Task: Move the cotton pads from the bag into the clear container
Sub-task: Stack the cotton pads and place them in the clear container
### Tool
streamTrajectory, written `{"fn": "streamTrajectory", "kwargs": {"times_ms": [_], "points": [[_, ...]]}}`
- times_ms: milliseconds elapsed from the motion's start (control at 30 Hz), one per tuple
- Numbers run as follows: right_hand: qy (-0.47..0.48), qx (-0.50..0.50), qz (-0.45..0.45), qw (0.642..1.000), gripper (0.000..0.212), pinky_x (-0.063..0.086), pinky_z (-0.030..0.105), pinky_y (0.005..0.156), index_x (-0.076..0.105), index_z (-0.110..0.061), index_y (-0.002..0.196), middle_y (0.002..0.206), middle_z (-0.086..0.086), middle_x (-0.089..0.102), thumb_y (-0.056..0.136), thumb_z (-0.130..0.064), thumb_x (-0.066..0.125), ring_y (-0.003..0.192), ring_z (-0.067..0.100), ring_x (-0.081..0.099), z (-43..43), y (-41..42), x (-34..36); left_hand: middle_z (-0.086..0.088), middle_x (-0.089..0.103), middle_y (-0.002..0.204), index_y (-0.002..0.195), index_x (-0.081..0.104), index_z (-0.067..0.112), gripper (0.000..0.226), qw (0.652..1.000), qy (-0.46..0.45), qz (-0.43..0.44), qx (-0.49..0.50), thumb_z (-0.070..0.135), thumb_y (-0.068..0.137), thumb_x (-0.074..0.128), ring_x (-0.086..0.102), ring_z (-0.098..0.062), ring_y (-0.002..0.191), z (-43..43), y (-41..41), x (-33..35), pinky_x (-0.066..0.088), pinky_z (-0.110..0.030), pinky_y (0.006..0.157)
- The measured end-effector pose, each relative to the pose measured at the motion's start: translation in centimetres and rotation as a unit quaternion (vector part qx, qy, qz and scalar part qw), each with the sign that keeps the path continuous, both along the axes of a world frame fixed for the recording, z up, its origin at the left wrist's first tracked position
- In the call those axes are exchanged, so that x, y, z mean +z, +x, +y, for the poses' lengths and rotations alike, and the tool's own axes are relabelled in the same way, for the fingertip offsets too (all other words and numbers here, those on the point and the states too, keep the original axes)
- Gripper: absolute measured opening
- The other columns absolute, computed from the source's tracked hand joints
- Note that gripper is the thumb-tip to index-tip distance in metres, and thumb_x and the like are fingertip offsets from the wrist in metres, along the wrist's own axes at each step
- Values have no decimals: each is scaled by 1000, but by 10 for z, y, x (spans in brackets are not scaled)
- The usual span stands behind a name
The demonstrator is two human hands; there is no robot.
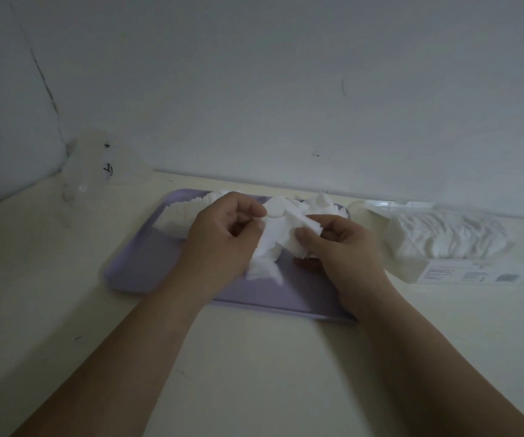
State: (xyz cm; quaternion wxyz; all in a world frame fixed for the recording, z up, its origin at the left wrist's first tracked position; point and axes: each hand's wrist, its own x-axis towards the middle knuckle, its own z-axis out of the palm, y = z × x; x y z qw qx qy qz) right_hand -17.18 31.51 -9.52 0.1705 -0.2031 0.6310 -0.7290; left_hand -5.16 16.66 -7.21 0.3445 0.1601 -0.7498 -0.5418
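Note:
Above a lilac tray (147, 272), my left hand (223, 234) and my right hand (339, 244) both grip a loose bunch of white cotton pads (278, 230); some of them hang down to the tray. More pads (185, 209) lie in a row along the tray's far left, and a further heap (323, 205) sits behind my hands. The bag (443, 238), white and crinkled with a printed label, lies on its side to the right of the tray. A clear container (96, 171) stands at the far left by the wall.
The cream table (254, 373) meets a pale wall along its far edge. A corner with a dark crack in the wall lies at the left behind the clear container.

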Motion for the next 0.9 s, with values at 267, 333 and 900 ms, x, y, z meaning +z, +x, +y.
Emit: {"fn": "streamTrajectory", "kwargs": {"times_ms": [267, 333, 900], "points": [[7, -9, 2, 1000, 13, 64, 50, 88, 76, -9, 104, 92, 10, 81, 92, -6, 78, 80, 20, 74, -2, 3, -1, 13, 73, 74, 90, 78, 24, 19, 999, 49, -20, 8, 6, 86, 80, 63, -1, 67, 1, 1, 0, 48, -12, 60], [6, -12, 5, 1000, 12, 63, 46, 84, 77, -10, 103, 91, 11, 81, 92, -7, 78, 77, 22, 73, -2, 3, -1, 2, 73, 82, 104, 73, 17, 24, 982, 173, 42, -54, -2, 89, 74, 62, -7, 66, 1, 0, 5, 47, -17, 54], [-70, 87, -64, 992, 20, 64, 38, 82, 74, 1, 116, 106, 24, 78, 97, 1, 68, 97, 31, 76, -5, 13, 7, 0, 71, 84, 94, 70, 20, 9, 995, 93, -37, 4, 29, 94, 73, 59, -7, 71, 9, -8, -13, 49, -26, 67]]}}
